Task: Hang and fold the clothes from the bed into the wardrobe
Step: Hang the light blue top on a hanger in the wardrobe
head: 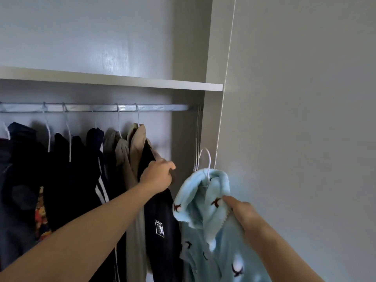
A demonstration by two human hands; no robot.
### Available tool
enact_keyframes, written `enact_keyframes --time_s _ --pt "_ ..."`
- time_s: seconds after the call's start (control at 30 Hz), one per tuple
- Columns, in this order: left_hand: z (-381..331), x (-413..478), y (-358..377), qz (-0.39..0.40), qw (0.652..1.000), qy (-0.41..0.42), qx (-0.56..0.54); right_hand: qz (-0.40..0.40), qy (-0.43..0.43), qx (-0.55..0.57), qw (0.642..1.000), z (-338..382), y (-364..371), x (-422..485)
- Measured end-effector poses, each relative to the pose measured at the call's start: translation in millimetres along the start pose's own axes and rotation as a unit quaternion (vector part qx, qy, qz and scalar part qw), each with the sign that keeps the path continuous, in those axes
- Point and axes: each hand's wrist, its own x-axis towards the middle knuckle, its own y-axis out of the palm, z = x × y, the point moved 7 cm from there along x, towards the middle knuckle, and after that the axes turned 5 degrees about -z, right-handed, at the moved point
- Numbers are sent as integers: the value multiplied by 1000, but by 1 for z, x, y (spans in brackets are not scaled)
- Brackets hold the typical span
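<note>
Pale-blue fleece garment (195, 202): my right hand (242, 212) pinches it; my left hand (157, 176) grips a navy jacket (160, 216) under the silver rail (101, 108).

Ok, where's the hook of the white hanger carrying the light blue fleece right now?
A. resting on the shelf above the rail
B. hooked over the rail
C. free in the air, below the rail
C: the white hanger sticks up out of the light blue fleece, which the right hand holds. Its hook is well under the rail, not over it. The left hand grips the dark jacket alongside.
</note>
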Motion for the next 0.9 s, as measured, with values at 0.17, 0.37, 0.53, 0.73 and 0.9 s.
enact_keyframes --time_s 0.17,0.37,0.53,0.73,0.9 --pt "34 65 18 24 988 55 139 46 6 10 999 29 64 29" --pt "89 102 20 58 983 51 168 -6 12 63 998 58 110 67" --pt "111 116 8 70 980 65 173 -24 -19 90 995 94 140 96" --pt "125 130 -9 32 990 77 112 -53 -71 86 992 149 164 131" --pt "126 133 -6 2 995 88 53 -86 -86 63 991 188 183 170"
